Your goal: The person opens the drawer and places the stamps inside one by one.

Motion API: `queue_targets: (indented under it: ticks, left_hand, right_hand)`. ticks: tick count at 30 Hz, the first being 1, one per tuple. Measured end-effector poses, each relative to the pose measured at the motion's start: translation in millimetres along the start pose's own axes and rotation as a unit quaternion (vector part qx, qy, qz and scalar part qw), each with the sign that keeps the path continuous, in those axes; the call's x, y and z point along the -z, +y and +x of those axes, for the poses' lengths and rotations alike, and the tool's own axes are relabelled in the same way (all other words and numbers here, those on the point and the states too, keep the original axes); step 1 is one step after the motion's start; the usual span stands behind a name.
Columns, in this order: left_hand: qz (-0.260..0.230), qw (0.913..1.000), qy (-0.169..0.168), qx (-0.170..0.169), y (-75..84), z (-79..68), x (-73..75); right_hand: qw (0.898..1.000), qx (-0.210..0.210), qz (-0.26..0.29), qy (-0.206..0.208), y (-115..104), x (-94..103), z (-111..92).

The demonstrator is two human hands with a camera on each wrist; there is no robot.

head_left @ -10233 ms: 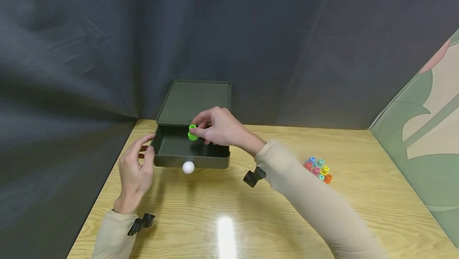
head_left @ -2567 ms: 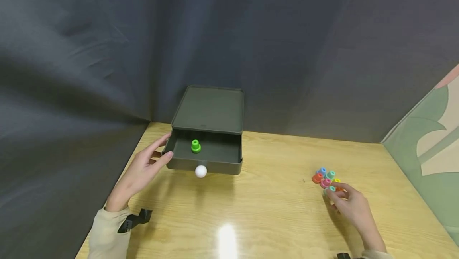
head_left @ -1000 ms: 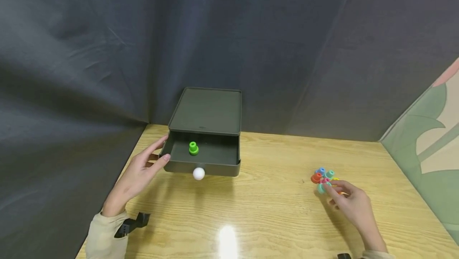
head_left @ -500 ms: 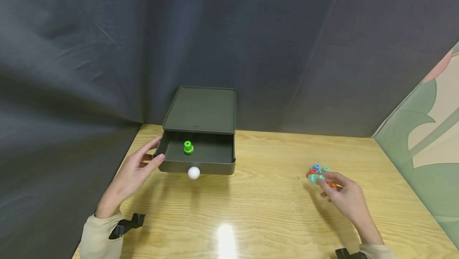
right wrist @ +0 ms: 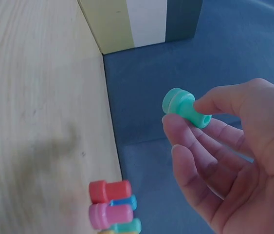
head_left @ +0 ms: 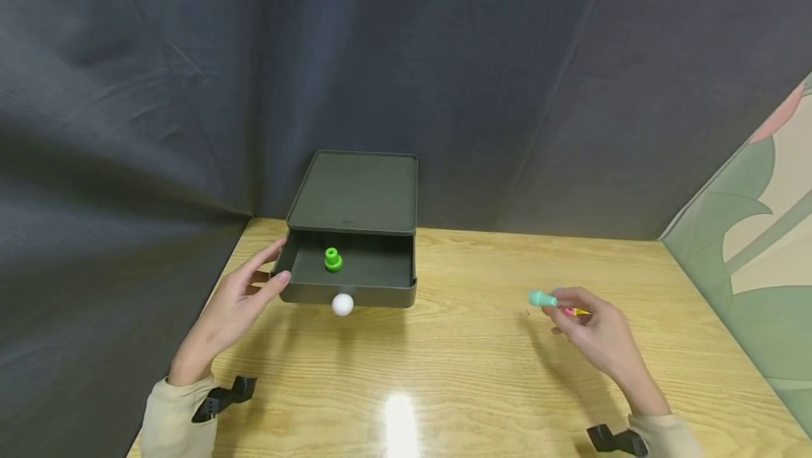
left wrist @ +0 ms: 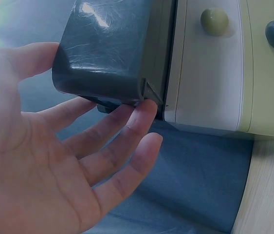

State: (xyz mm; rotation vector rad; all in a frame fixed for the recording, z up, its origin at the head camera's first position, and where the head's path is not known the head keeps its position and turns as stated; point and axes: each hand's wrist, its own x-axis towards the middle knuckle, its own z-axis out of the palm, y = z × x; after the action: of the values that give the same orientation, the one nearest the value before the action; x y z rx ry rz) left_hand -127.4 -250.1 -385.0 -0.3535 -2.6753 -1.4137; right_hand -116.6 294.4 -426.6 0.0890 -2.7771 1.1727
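Note:
My left hand point(head_left: 225, 313) holds the left side of a pulled-out dark drawer point(head_left: 355, 294). In the left wrist view its thumb touches one corner of the drawer point(left wrist: 102, 63) and its fingertips the far end of the side. A bright green peg point(head_left: 333, 261) stands inside the drawer, towards the left. At the right my right hand point(head_left: 599, 331) pinches a mint-green peg point(head_left: 542, 299) between thumb and fingers, raised off the table and tilted sideways. The right wrist view shows this peg point(right wrist: 181, 105) with its wide end away from the palm.
Below the right hand stand more pegs, among them a red peg point(right wrist: 110, 190) and a pink peg point(right wrist: 110, 214). A white round knob point(head_left: 342, 304) sticks out from the drawer front. Under the drawer are white and yellow drawer fronts point(left wrist: 210, 73). Dark cloth point(head_left: 406, 77) hangs behind the table.
The right hand earlier let go of the green peg in the drawer and went to the peg cluster. It has now lifted the mint-green peg, moving slightly left. The left hand stays at the drawer.

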Motion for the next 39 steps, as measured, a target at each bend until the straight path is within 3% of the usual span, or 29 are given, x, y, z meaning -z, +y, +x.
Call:
queue_targets:
  ticks: [8,21,29,39]
  left_hand:
    - [-0.001,1.0000,0.000,0.002,-0.4,-0.1,0.7]
    - [0.004,1.0000,0.001,-0.002,-2.0,0.7,0.3]
    - [0.004,0.9999,0.005,-0.011,-1.7,0.7,0.6]
    - [0.012,0.9995,0.014,-0.025,-3.4,0.6,-0.7]
  right_hand:
    - [0.998,0.054,-0.033,0.006,-18.6,-0.8,8.6]
    - [0.996,0.079,-0.029,0.003,-50.4,-4.3,24.2]
    - [0.997,0.078,0.006,-0.011,-85.5,-5.4,35.1]
    - [0.989,0.127,0.062,-0.041,-126.5,-18.6,52.7]
